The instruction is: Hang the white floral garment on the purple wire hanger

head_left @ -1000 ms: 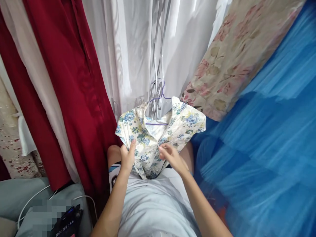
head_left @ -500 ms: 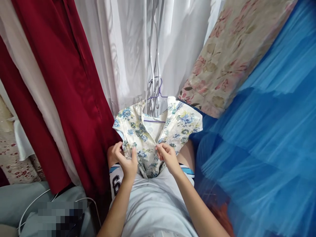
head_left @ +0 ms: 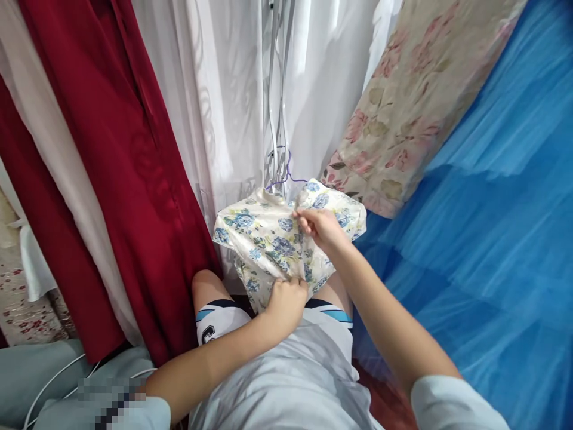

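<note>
A cream blouse with blue and yellow flowers hangs on a purple hanger in front of my lap. My right hand pinches the front opening near the neckline; whatever small piece lies between the fingertips is too hidden to make out. Lower on the same front, my left hand has its fingers closed on the cloth. Between the two hands the front edges lie together. Part of the blouse's lower end is out of sight behind my left hand and arm.
Red cloth hangs at the left and white curtains behind. To the right are a pink-flowered cloth and a blue tulle skirt. White metal rods stand behind the hanger. A white cable crosses grey fabric at lower left.
My right hand has moved up the blouse front, and the wide V opening has closed. My left hand, open at the blouse's left side before, has come across and gripped the lower front.
</note>
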The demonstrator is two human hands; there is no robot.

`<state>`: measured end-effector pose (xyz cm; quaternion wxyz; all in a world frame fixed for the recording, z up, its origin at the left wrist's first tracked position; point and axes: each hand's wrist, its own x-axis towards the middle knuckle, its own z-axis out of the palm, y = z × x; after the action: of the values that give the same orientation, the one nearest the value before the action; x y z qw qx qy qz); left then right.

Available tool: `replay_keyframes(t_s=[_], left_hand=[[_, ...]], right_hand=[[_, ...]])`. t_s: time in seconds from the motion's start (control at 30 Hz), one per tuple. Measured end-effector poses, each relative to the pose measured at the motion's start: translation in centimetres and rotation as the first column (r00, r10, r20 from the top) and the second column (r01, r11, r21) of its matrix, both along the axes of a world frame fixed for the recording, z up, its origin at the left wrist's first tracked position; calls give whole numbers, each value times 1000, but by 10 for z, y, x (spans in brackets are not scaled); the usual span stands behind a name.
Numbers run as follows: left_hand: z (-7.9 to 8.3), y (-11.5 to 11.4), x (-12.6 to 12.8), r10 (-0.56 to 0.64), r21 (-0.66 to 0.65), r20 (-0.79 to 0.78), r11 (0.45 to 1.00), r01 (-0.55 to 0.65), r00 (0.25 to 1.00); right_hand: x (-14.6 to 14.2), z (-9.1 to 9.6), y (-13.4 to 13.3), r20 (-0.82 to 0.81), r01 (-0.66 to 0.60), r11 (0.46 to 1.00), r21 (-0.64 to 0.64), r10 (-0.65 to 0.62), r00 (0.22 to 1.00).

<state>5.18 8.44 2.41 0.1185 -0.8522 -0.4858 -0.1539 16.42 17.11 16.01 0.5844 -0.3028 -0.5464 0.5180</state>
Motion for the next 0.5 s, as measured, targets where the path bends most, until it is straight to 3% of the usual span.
replay_keyframes(t_s=[0.1,0.17,0.23,0.3,0.37,0.43,0.5], left_hand=[[-5,-7,8,-45,-3,-27,999,45,999],[-5,-4,1,-154,-22,90,987,156,984],[7,6,-15,-229,10,307,971,238,924],[36,21,-32,-265,138,529,964,226,806],[77,40,-46,-341,312,638,934,173,691],[117,60,-52,-409,468,584,876,121,701],[147,80,-51,-456,525,457,831,182,764]], right_hand=[[-6,39,16,-98,61,997,38,-57,994],[-7,42,14,-94,106,992,74,-98,991],[-5,33,6,-61,142,983,114,-136,989],[-2,20,-3,-13,146,980,138,-145,989],[0,13,-9,41,143,976,166,-152,988],[-1,12,-10,85,137,963,231,-160,983],[-5,11,-7,94,169,933,316,-208,974]])
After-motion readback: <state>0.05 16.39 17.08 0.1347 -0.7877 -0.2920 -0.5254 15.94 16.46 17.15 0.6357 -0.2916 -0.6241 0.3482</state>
